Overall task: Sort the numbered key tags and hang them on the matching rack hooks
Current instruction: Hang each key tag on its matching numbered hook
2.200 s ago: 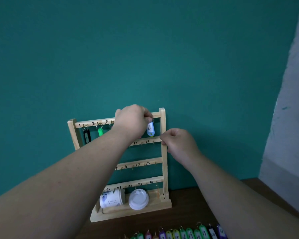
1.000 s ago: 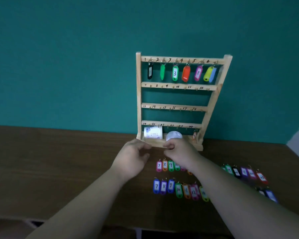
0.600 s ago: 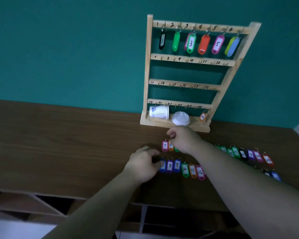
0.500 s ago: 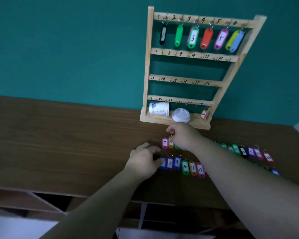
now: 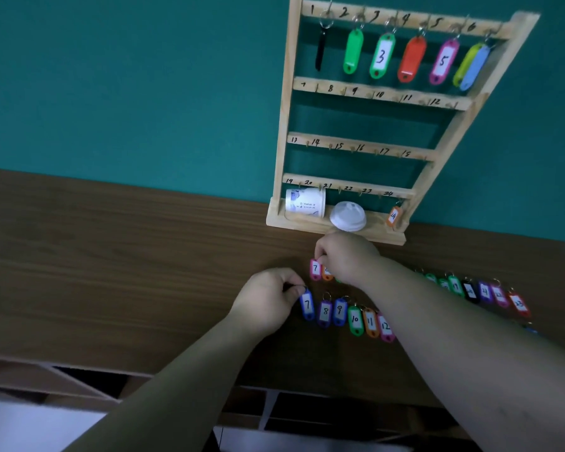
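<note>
On the wooden table [image 5: 111, 256], in front of the key rack [image 5: 282, 125]: left hand [image 5: 268, 301] pinches the ring of the blue tag marked 7 [image 5: 307, 306], first in the near row beside tags 8–12. Right hand [image 5: 346, 256] pinches the top of the pink tag marked 7 [image 5: 315, 269] in the far row, fingers curled over its neighbours. Rack's top row holds tags on hooks 1–6; an orange tag [image 5: 393, 216] hangs at 24. More tags lie to the right.
</note>
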